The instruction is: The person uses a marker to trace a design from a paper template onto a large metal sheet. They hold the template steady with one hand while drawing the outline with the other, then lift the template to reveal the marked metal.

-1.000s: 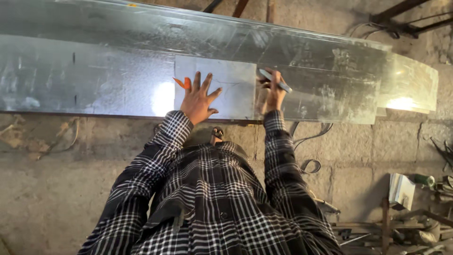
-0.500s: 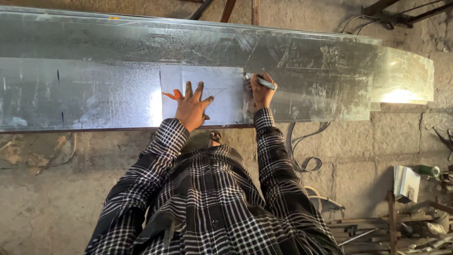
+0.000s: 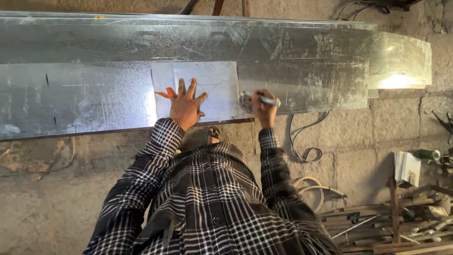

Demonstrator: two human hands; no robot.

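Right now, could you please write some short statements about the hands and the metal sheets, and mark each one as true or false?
1. The left hand lies flat with spread fingers on the small metal piece. True.
2. The right hand is empty. False: it holds a marker.
3. The small metal piece lies on top of the long metal sheet. True.
4. The marker tip is at the left edge of the small metal piece. False: it is at the right edge.
5. Both hands grip the marker together. False: the left hand is apart from it, pressing on the small metal piece.
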